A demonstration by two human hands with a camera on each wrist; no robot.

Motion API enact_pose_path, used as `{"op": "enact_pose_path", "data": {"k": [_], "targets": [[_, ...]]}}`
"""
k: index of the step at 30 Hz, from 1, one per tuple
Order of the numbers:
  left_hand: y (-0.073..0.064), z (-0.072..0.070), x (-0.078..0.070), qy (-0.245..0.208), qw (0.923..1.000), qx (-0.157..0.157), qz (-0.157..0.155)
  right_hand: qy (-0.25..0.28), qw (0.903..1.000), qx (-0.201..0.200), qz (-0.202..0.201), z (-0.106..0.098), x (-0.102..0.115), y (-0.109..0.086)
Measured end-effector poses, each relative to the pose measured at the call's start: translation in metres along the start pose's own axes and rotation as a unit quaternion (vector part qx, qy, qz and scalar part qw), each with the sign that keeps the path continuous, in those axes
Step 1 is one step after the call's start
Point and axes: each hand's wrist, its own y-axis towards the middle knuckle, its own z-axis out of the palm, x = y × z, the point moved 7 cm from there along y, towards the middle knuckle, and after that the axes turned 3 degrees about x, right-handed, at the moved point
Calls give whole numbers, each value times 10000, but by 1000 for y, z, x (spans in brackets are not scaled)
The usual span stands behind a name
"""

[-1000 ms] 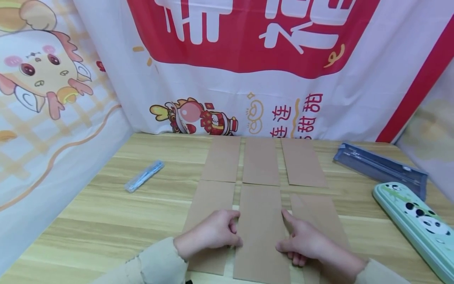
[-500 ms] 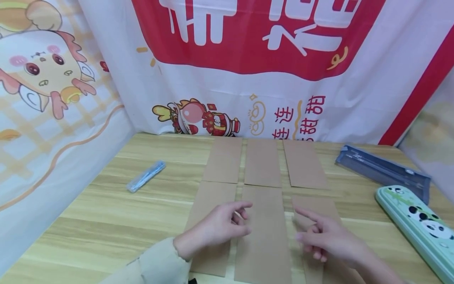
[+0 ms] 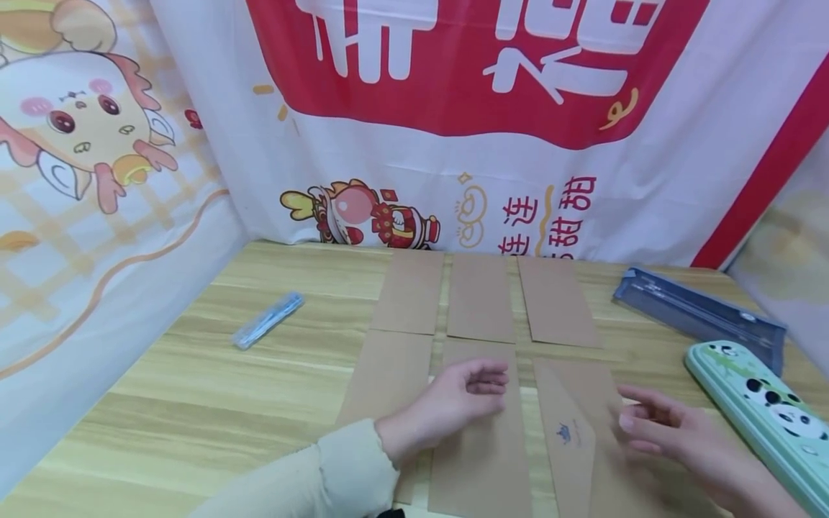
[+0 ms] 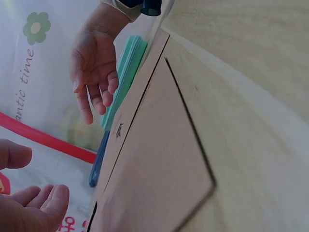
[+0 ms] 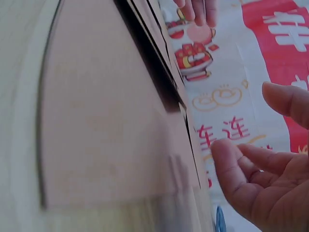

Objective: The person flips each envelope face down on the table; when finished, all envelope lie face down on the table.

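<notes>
Brown kraft-paper envelopes lie flat in two rows on the table. My left hand (image 3: 463, 396) hovers over the front middle envelope (image 3: 482, 464), fingers loosely bent and holding nothing. Beside the right edge of the front right envelope (image 3: 573, 403), my right hand (image 3: 676, 432) hangs with relaxed fingers around nothing. That envelope shows a pointed flap and a small dark crown print (image 3: 563, 432). The front left envelope (image 3: 388, 370) is partly covered by my left forearm. In the right wrist view, my right hand (image 5: 270, 179) has thumb and fingers apart, clear of the paper.
Three envelopes form the back row: left (image 3: 408, 291), middle (image 3: 481, 296) and right (image 3: 558, 302). To the right lie a blue zip pouch (image 3: 699, 309) and a green panda pencil case (image 3: 764, 410). A small clear-blue packet (image 3: 268, 321) lies left. Printed cloth (image 3: 363, 144) hangs behind.
Both hands have let go of the front middle envelope's edges and lifted. Each has moved right, the right hand beyond the front right envelope, uncovering its flap and crown print.
</notes>
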Motion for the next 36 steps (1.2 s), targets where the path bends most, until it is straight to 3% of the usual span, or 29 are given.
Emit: {"op": "enact_pose_path", "data": {"k": [7,12,17,23,36], "targets": [[17,19,11,-581,9978,21,-323,51,9999,23,86,-10,-15,2],[24,34,16,-662,9962,189,-528,162,9993,41,327,-12,-24,3],[30,45,19,-875,9941,261,-582,394,9988,75,279,-10,-28,1],[33,49,23,-929,9917,31,-886,573,9980,66,259,-8,-32,4],[34,49,20,-1288,9885,-148,-772,837,9950,541,56,-13,-32,7]]}}
